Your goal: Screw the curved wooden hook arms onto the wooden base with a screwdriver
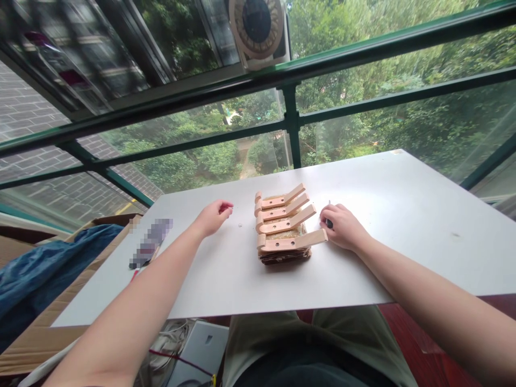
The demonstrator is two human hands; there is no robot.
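Several light wooden hook-shaped pieces (284, 223) lie side by side on a small stack of brown material, in the middle of a white table (403, 215). My left hand (213, 216) rests on the table to their left, fingers curled, thumb and forefinger pinched on something too small to name. A tiny screw-like speck (239, 225) lies just right of it. My right hand (342, 226) sits at the right end of the pieces, fingers closed round a thin dark tool (329, 220) that looks like a screwdriver.
Green-framed windows (290, 123) run close behind the table, with trees outside. A cardboard box (48, 322) with blue cloth (36, 269) stands at the left. A blurred dark object (150, 243) lies on the table's left edge. A white device (201, 352) sits under the table.
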